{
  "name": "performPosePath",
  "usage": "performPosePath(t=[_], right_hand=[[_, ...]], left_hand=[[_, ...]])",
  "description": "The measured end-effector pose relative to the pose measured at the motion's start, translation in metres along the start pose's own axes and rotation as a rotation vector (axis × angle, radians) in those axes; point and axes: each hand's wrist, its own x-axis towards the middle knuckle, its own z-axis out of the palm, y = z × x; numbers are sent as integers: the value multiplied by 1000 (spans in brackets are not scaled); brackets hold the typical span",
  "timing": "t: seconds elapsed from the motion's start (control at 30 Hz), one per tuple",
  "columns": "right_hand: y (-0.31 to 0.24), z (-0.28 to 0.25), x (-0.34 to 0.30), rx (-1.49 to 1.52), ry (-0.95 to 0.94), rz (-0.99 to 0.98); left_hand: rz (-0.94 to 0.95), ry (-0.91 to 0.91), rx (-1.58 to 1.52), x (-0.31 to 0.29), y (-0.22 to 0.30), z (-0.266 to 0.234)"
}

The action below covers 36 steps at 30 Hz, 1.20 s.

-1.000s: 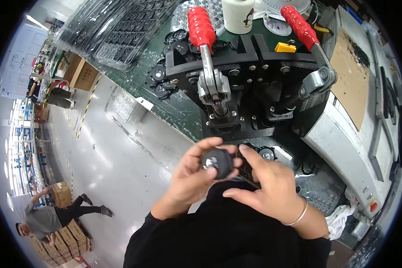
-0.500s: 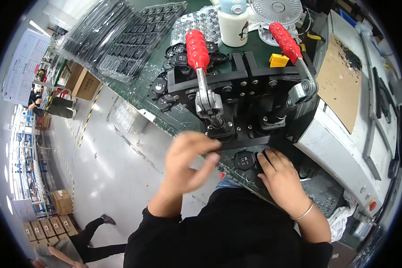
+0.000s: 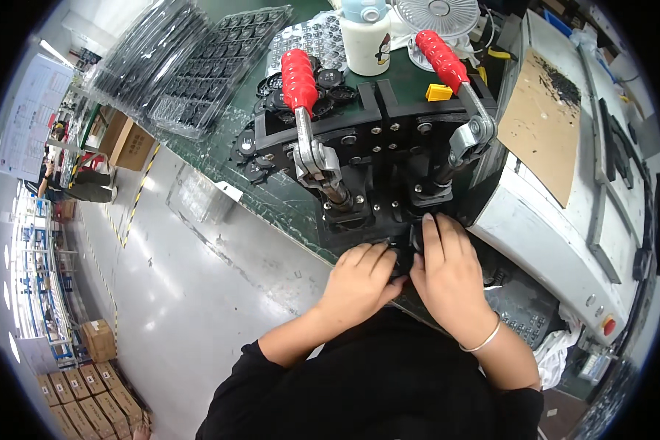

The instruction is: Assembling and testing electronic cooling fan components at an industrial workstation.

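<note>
At the front edge of the green bench, my two hands sit side by side before a black press fixture (image 3: pixel 359 139) with two red-handled toggle clamps. My left hand (image 3: pixel 359 282) curls its fingers over a round black watch-like casing (image 3: pixel 401 258), which they mostly cover. Just to its right, my right hand (image 3: pixel 451 275) is closed around a second black part (image 3: pixel 417 236), only its edge showing. Both clamp handles, the left red handle (image 3: pixel 299 82) and the right red handle (image 3: pixel 442 60), stand raised.
Loose black casings (image 3: pixel 255 170) lie left of and behind the fixture. Trays of black parts (image 3: pixel 209 70), a white cup (image 3: pixel 367 48), a fan (image 3: pixel 438 11) and a yellow block (image 3: pixel 438 92) stand farther back. A white machine (image 3: pixel 543 242) borders the right side.
My left hand has come down and right from the air onto the casing. My right hand stays at the black part, its fingers shifted slightly. The person walking at lower left has mostly left view.
</note>
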Motion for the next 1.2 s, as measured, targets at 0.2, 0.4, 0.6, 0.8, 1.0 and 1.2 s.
performPosePath(t=[0.2, 0.4, 0.6, 0.8, 1.0, 1.2], right_hand=[[13, 33, 25, -73, 92, -56], [21, 39, 35, -29, 44, -125], [10, 37, 30, 118, -15, -73], [1, 35, 30, 103, -140, 63], [-8, 3, 19, 159, -104, -93], [3, -107, 57, 270, 609, -300]], left_hand=[[-83, 174, 198, 12, -41, -29], [-43, 114, 128, 18, -61, -25], [-120, 150, 85, 15, -56, -14], [-362, 426, -209, 10, -53, -37], [-135, 664, -370, 99, -24, -124], [437, 494, -1080, 115, 29, -146]])
